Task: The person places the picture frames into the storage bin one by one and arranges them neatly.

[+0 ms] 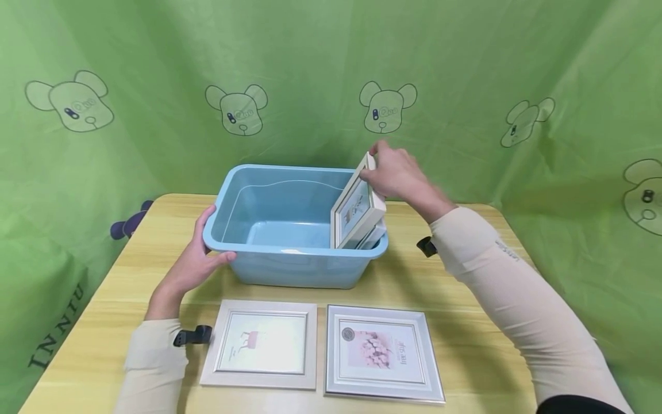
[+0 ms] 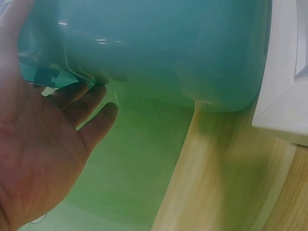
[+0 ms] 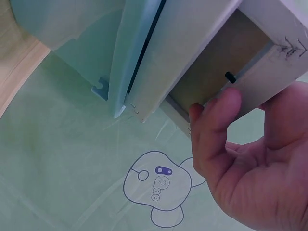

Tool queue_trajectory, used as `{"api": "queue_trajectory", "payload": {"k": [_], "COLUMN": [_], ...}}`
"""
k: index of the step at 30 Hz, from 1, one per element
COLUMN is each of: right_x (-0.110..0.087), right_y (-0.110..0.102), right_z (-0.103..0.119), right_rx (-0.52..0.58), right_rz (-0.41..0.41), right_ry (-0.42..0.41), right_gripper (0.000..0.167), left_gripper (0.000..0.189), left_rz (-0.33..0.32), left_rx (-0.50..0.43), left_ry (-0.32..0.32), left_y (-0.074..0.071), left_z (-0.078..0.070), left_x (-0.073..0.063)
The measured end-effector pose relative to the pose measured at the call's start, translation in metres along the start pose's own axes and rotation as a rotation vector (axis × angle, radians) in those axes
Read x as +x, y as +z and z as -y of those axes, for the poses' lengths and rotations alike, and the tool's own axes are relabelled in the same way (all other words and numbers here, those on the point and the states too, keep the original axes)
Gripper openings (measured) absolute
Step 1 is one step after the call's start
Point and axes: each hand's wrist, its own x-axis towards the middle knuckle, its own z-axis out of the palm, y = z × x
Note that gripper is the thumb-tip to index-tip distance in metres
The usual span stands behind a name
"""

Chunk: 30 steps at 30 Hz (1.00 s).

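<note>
At the blue tub's (image 1: pixel 300 268) right end, the right grip (image 1: pixel 397 171) pinches a tilted picture frame (image 1: pixel 355 208). The left grip (image 1: pixel 192 261) clasps the tub's near-left corner.

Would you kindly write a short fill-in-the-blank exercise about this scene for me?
1. The left hand touches a tub coloured ____.
2. Besides the frame gripped by the right hand, ____ frames lie flat on the table.
3. The curtain behind the table is ____.

Missing words: blue; two; green.
</note>
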Motion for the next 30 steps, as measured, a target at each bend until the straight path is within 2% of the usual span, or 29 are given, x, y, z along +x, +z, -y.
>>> {"api": "queue_trajectory", "payload": {"k": [17,30], "right_x": [0.003,0.004], "right_y": [0.012,0.022], "right_z": [0.0,0.0], "right_rx": [-0.038,-0.042], "right_rz": [0.023,0.032], "right_ry": [-0.032,-0.049], "right_gripper": [0.057,0.051], "left_gripper": [0.104,0.104], "left_rz": [0.0,-0.001], "left_rx": [0.006,0.004], "left_ry": [-0.016,-0.005], "left_y": [0.001,0.0], "left_z": [0.0,-0.001], "left_x": [0.0,-0.001]}}
